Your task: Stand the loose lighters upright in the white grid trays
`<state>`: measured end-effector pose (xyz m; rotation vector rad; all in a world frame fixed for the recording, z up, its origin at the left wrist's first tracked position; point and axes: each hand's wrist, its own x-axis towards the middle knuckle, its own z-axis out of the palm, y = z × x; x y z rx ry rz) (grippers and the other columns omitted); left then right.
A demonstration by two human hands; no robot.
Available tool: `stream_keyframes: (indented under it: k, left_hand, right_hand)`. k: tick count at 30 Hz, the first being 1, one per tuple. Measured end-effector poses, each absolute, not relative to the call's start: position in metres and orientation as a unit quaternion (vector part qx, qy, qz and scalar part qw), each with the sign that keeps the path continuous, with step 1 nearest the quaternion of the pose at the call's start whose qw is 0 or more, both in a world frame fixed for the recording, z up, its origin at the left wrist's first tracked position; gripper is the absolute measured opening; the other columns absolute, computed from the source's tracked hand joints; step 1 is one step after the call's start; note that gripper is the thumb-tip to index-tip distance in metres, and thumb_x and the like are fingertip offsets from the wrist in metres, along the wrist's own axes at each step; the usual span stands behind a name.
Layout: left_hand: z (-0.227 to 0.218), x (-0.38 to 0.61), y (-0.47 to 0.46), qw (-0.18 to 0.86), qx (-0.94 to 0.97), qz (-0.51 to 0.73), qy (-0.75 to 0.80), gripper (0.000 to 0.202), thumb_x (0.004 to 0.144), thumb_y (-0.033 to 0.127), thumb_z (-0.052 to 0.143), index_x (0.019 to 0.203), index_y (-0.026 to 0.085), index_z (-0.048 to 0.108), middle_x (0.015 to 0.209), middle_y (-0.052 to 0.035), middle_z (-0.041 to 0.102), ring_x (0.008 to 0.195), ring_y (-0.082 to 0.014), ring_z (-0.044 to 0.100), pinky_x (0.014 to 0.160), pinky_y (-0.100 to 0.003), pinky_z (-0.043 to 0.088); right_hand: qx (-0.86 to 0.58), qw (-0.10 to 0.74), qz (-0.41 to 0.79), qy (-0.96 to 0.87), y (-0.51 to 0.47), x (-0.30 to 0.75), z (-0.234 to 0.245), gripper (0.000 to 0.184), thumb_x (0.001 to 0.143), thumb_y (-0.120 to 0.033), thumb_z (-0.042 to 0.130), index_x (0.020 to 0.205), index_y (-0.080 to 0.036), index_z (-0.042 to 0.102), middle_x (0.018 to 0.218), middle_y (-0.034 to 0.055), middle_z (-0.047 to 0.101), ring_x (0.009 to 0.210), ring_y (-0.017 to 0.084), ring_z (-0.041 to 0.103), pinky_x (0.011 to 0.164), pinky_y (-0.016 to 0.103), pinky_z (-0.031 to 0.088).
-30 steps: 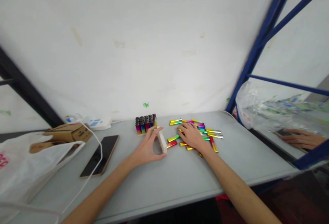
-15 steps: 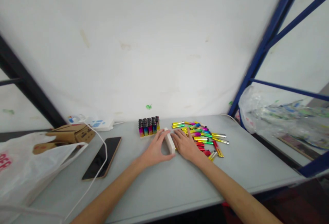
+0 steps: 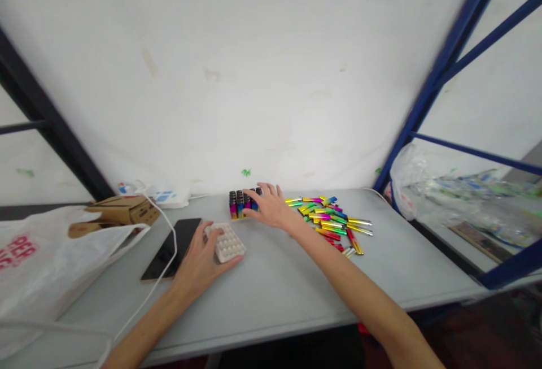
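Observation:
My left hand (image 3: 199, 259) grips a white tray with a grid of round holes (image 3: 227, 243), which lies flat on the grey table (image 3: 288, 284) next to a black phone (image 3: 171, 247). My right hand (image 3: 271, 206) reaches over to a block of upright lighters with black tops (image 3: 242, 203), fingers spread and resting against its right side. A heap of loose, bright metallic lighters (image 3: 330, 223) lies just right of that hand.
A white cable (image 3: 163, 228) runs over the phone from a power strip (image 3: 167, 196) at the wall. A cardboard box (image 3: 122, 211) and a white plastic bag (image 3: 46, 267) sit at the left. A blue rack post (image 3: 427, 98) and a clear plastic bag (image 3: 449, 188) stand at the right.
My left hand has carried the white tray leftward and laid it flat by the phone. My right hand has left the loose lighters and moved up-left to the block of upright lighters.

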<state>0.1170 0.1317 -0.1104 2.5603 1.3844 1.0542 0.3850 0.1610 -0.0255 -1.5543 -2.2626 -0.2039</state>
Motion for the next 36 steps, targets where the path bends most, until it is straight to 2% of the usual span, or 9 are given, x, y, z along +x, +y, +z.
stream_keyframes:
  k: [3,6,9,14,21,27,30,33,36]
  left_hand:
    - [-0.119,0.111,0.128,-0.009,0.824,0.305,0.477,0.061,0.092,0.069,0.065,0.131,0.022,0.062,0.152,-0.0170,0.049,0.147,-0.0463,0.049,0.119,-0.067,0.047]
    - [-0.124,0.107,0.123,-0.019,0.828,0.277,0.487,0.060,0.097,0.065,0.057,0.137,0.020,0.063,0.150,-0.0203,0.053,0.145,-0.0453,0.052,0.119,-0.065,0.047]
    - [-0.124,0.108,0.118,-0.038,0.826,0.270,0.493,0.056,0.099,0.058,0.053,0.139,0.020,0.064,0.149,-0.0210,0.054,0.146,-0.0436,0.052,0.119,-0.062,0.048]
    - [-0.118,0.120,0.118,-0.077,0.809,0.261,0.521,0.059,0.098,0.058,0.051,0.136,0.015,0.065,0.141,-0.0239,0.060,0.137,-0.0459,0.057,0.112,-0.063,0.050]
    - [-0.091,0.167,0.141,-0.136,0.755,0.134,0.628,0.077,0.103,0.065,0.041,0.136,0.000,0.066,0.125,-0.0332,0.066,0.120,-0.0476,0.064,0.096,-0.053,0.054]
    - [-0.067,0.221,0.185,-0.097,0.735,0.122,0.660,0.072,0.106,0.059,0.042,0.133,-0.003,0.068,0.131,-0.0377,0.065,0.125,-0.0476,0.061,0.101,-0.053,0.047]
    - [-0.067,0.237,0.204,-0.085,0.746,0.115,0.650,0.071,0.109,0.059,0.039,0.146,0.004,0.062,0.139,-0.0358,0.063,0.128,-0.0463,0.061,0.104,-0.054,0.045]
    - [-0.076,0.246,0.218,-0.074,0.762,0.118,0.633,0.069,0.110,0.059,0.036,0.161,0.015,0.050,0.149,-0.0329,0.059,0.137,-0.0470,0.057,0.112,-0.061,0.038]
    - [-0.087,0.246,0.228,-0.061,0.774,0.195,0.599,0.070,0.110,0.058,0.039,0.164,0.015,0.045,0.158,-0.0332,0.051,0.150,-0.0510,0.045,0.119,-0.068,0.033]
  right_hand:
    - [-0.556,0.137,-0.044,-0.819,0.197,0.361,-0.018,0.078,0.101,-0.077,0.052,0.166,-0.036,0.042,0.165,0.0192,0.045,0.149,0.043,0.043,0.122,0.073,0.029]
    - [-0.551,0.107,-0.011,-0.827,0.213,0.354,-0.022,0.077,0.103,-0.075,0.049,0.165,-0.029,0.043,0.145,0.0196,0.062,0.134,0.036,0.057,0.115,0.058,0.045]
    - [-0.573,0.124,-0.030,-0.809,0.200,0.360,-0.028,0.078,0.104,-0.076,0.043,0.161,-0.023,0.046,0.135,0.0204,0.067,0.127,0.036,0.061,0.106,0.049,0.052]
    - [-0.647,0.136,-0.067,-0.747,0.157,0.375,-0.035,0.076,0.104,-0.077,0.042,0.151,-0.017,0.055,0.130,0.0237,0.069,0.122,0.038,0.065,0.101,0.049,0.052]
    - [-0.704,0.124,-0.061,-0.696,0.144,0.385,-0.027,0.072,0.107,-0.073,0.040,0.139,-0.011,0.060,0.122,0.0248,0.075,0.115,0.034,0.073,0.099,0.044,0.052]
    - [-0.752,0.121,0.031,-0.647,0.148,0.394,-0.007,0.074,0.109,-0.069,0.039,0.133,-0.005,0.067,0.122,0.0289,0.076,0.118,0.037,0.075,0.100,0.044,0.054]
    - [-0.763,0.135,0.035,-0.631,0.141,0.398,-0.007,0.073,0.109,-0.067,0.040,0.131,-0.004,0.070,0.126,0.0308,0.074,0.122,0.038,0.073,0.103,0.045,0.053]
    - [-0.774,0.151,0.018,-0.615,0.136,0.401,-0.011,0.074,0.109,-0.068,0.041,0.131,-0.005,0.072,0.129,0.0315,0.072,0.122,0.038,0.073,0.103,0.046,0.053]
    - [-0.769,0.143,0.032,-0.622,0.138,0.408,-0.013,0.075,0.109,-0.068,0.036,0.126,-0.006,0.076,0.123,0.0310,0.075,0.117,0.038,0.075,0.100,0.046,0.055]
